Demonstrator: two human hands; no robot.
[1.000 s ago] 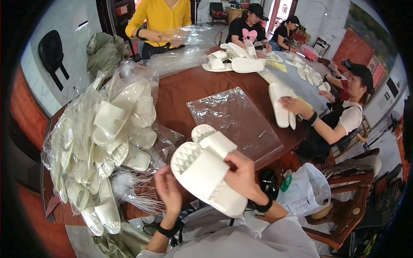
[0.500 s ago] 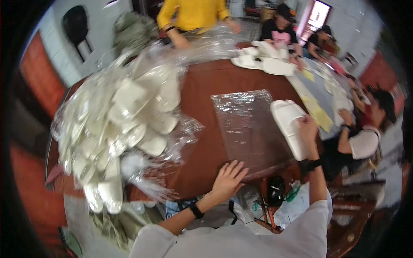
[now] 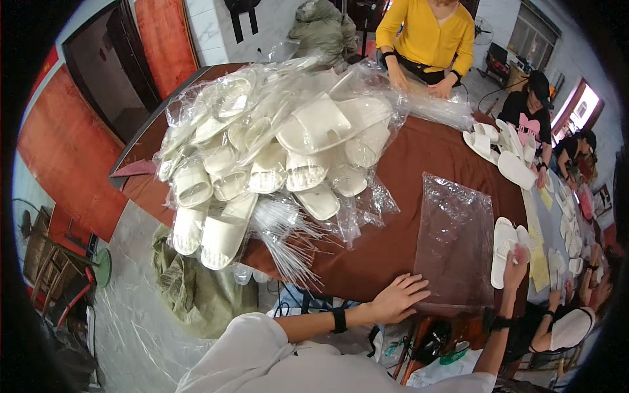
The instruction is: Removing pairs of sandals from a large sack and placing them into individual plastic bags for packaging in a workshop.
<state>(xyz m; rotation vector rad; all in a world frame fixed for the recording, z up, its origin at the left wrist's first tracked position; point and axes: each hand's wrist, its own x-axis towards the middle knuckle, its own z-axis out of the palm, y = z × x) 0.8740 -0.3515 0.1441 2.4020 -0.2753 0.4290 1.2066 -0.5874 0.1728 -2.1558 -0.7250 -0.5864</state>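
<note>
The left hand (image 3: 398, 301) lies nearest, palm down with fingers spread and holding nothing, its fingertips at the lower left corner of one clear bag (image 3: 453, 245), flat on the brown tabletop (image 3: 386, 252). The right hand (image 3: 516, 267) closes its grip on two white slippers (image 3: 503, 230), just beside the bag's right edge; whether they overlap it I cannot tell. Their long axis points away from the body, roughly along that edge, so the bag lies directly left of this grip, between the two hands. Left of the bag is one bundle of clear ties (image 3: 283, 236); beyond it, one heap of bagged slippers (image 3: 318, 124), too overlapped to count. Farther off are at least three loose slippers (image 3: 516, 170) and at least four co-workers, one in yellow (image 3: 429, 33).
</note>
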